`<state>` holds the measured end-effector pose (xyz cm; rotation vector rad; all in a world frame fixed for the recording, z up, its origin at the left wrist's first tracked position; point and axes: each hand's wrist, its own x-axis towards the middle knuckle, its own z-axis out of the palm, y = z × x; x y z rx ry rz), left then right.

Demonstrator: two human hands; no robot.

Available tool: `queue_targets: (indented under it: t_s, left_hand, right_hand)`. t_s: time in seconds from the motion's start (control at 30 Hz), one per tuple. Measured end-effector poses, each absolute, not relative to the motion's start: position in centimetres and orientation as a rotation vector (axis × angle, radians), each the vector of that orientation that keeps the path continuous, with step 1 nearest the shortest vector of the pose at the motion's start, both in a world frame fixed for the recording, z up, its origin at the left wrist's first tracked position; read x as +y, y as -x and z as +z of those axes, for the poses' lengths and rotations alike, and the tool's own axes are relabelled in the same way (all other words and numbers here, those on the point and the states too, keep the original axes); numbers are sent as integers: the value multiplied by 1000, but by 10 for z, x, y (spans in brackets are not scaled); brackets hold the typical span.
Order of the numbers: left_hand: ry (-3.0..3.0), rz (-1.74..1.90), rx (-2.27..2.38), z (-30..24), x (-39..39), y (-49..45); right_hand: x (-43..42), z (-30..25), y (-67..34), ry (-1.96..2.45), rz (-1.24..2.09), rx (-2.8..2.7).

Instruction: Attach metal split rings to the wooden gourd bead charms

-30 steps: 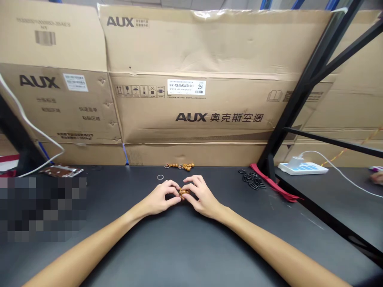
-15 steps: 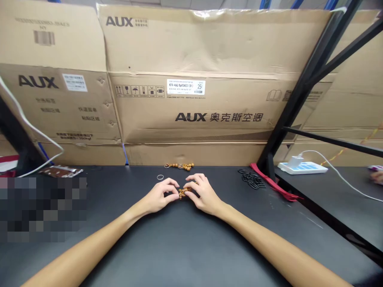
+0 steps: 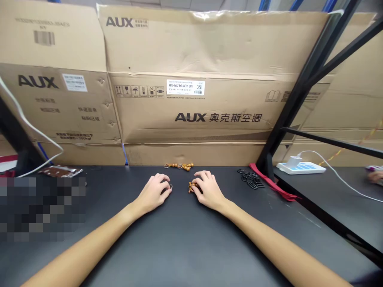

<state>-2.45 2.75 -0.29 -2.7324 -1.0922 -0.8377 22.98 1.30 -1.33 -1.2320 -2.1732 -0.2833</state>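
Observation:
Above the middle of the black table, my left hand (image 3: 154, 191) has its fingers curled round a thin silver ring (image 3: 171, 186), part of which shows at the fingertips. My right hand (image 3: 208, 190) pinches a small cluster of brown wooden beads (image 3: 190, 187); most of the cluster lies hidden behind the fingers. A gap separates the two hands. Beyond them, near the foot of the cardboard, lies a beaded keychain (image 3: 182, 166) of the same brown colour, with a ring at its left end.
Black oval links (image 3: 251, 179) lie in a pile at right, beside a red strap (image 3: 271, 183). A white power strip (image 3: 301, 168) rests past the black metal frame (image 3: 271, 159). Large cardboard sheets (image 3: 191, 52) stand behind the table. At far right another person's hand (image 3: 375, 176) shows.
My left hand has moved away from the beads, left and slightly back, and has picked up the silver ring from the table. My right hand has shifted a little right with the beads.

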Motion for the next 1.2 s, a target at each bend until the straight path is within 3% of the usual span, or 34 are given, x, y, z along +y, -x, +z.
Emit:
queue_targets:
  t_s: [0.43,0.87,1.2]
  left_hand:
    - [2390,-765,-1373,-1,40,32]
    - [2499,-559,-1410,-6,98,0]
    - [2839,-644,-1048,2,20,-1]
  right_hand:
    - [21,-20,-231,1416,-366,-2047]
    - [20,-18,-226,1346,-374,-2043]
    - [9,-11,-220,1180,-329,-2145]
